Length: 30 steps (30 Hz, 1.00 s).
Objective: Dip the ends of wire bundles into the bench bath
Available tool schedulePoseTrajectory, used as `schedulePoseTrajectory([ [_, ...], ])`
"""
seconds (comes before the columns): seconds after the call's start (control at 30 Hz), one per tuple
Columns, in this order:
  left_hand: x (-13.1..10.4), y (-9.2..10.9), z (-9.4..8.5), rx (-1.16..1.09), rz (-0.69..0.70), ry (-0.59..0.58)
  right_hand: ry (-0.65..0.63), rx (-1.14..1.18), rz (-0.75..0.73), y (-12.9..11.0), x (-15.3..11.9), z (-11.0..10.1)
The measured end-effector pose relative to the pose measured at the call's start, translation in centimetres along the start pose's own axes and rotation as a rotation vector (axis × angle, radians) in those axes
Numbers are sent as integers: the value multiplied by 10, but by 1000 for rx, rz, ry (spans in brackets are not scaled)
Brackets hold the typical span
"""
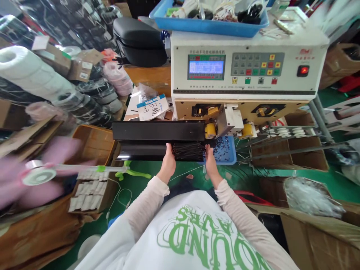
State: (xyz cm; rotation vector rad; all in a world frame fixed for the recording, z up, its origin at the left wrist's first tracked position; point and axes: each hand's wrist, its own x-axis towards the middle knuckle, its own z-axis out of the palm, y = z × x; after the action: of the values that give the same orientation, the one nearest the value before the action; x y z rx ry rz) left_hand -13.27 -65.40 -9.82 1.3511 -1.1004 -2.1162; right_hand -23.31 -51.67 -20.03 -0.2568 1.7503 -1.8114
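Note:
A bundle of short black wires [189, 150] lies lengthwise in the black metal trough [143, 150] on the front of a white wire-cutting machine [244, 71]. At the bundle's left end is my left hand [168, 163], upright with fingers extended against the wire ends. My right hand [211, 165] is at the other end in the same way, its fingers straight. The wires sit between both hands, and neither hand's fingers wrap round them. Yellow rollers [210, 131] are just above my right hand.
Under the cutter head, a blue tray [229, 150] holds small black scraps. Another blue tray [208, 26] of parts tops the machine. A pink fan [39, 172] spins at left, beside boxes and wire coils [84, 108]. Cardboard boxes [289, 152] stand at right.

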Motion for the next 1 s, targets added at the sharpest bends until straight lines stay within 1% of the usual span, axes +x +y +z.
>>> schedulePoseTrajectory([
  [0.07,0,-4,-9,142,87,21,61,-18,-1,-3,-4,-7],
  [0.1,0,-5,-15,251,165,33,87,-23,2,-6,-6,-11],
  [0.17,-3,-7,-25,520,394,32,119,-28,3,-12,-13,-21],
  [0.2,-5,-7,-28,665,529,10,132,-26,-1,-15,-17,-25],
  [0.27,-9,-6,-28,936,779,-76,148,-22,-15,-21,-24,-32],
  [0.3,-11,-6,-26,1055,870,-131,155,-20,-19,-25,-27,-35],
  [0.37,-14,-7,-16,1258,972,-238,162,-27,-17,-30,-34,-39],
  [0.43,-14,-11,-5,1413,991,-290,165,-39,-12,-35,-39,-42],
  [0.53,-9,-19,11,1585,965,-276,164,-35,1,-38,-47,-44],
  [0.67,2,-25,27,1742,951,-261,160,-39,26,-37,-57,-47],
  [0.73,5,-26,34,1803,907,-268,152,-40,43,-34,-61,-49],
  [0.77,7,-25,37,1835,864,-283,149,-40,51,-32,-63,-50],
  [0.87,10,-21,43,1917,723,-367,157,-41,66,-28,-69,-52],
  [0.93,11,-16,44,1944,676,-446,170,-37,81,-27,-73,-54],
  [1.0,13,-9,42,1955,660,-538,180,-34,102,-26,-76,-55],
])
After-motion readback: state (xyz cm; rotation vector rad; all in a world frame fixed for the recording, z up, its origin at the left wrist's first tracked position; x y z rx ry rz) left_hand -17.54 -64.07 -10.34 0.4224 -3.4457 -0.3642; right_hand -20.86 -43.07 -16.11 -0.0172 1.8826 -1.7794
